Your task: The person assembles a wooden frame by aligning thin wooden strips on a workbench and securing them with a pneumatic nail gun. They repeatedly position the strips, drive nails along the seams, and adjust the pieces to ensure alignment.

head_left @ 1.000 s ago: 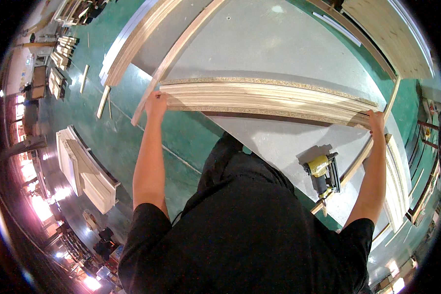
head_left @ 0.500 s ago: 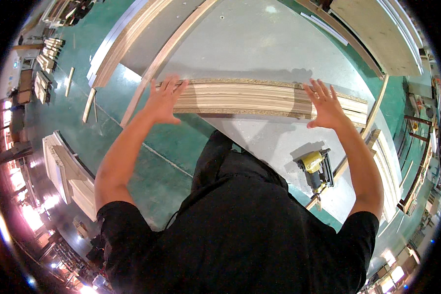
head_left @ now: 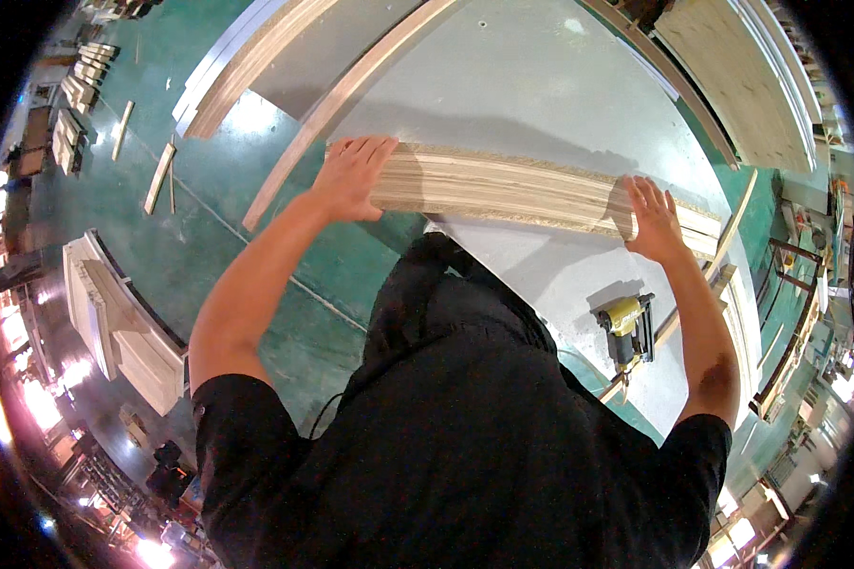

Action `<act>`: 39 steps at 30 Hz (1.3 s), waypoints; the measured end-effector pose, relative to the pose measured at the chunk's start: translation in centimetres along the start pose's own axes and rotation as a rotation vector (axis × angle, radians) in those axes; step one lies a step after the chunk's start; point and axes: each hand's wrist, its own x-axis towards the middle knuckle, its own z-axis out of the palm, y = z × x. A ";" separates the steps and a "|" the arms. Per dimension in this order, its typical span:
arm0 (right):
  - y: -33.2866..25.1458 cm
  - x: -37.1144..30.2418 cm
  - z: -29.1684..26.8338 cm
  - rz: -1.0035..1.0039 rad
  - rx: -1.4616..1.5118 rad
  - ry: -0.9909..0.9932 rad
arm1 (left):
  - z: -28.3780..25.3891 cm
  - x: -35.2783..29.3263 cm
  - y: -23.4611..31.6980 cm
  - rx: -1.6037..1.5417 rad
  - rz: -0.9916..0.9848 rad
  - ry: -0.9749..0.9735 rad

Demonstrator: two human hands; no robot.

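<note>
1. Closest, a black shirt (head_left: 474,455) fills the lower middle, its bottom cut off by the frame.
2. Past it, a yellow-and-black nail gun (head_left: 626,332) lies near the right forearm, its maker's marking too small to make out.
3. Beyond, the right hand (head_left: 654,218) spreads across the strip stack (head_left: 512,185) near its right end; whether it squeezes or merely rests cannot be told.
4. The left hand (head_left: 354,178) covers the stack's left end, hiding it, with fingers over the far edge and thumb at the near side; firmness cannot be told.
5. The stack lies across the grey tabletop (head_left: 531,85), its left part reaching past the near edge.
6. A second ago the hands were at the two ends; half a second ago the left fingers were splayed wider and blurred.
7. Farther off, a long plank (head_left: 351,100) runs out of the top.
</note>
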 end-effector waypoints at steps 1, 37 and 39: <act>-0.4 -0.4 0.0 0.011 -0.010 0.030 | 0.2 -0.1 -0.4 -0.017 0.021 0.024; -7.8 -18.6 15.7 0.682 0.551 0.365 | -0.2 -1.3 -1.7 -0.059 -0.093 -0.129; -8.1 -18.1 14.5 0.668 0.528 0.384 | 0.0 -2.2 -2.7 -0.087 -0.067 -0.002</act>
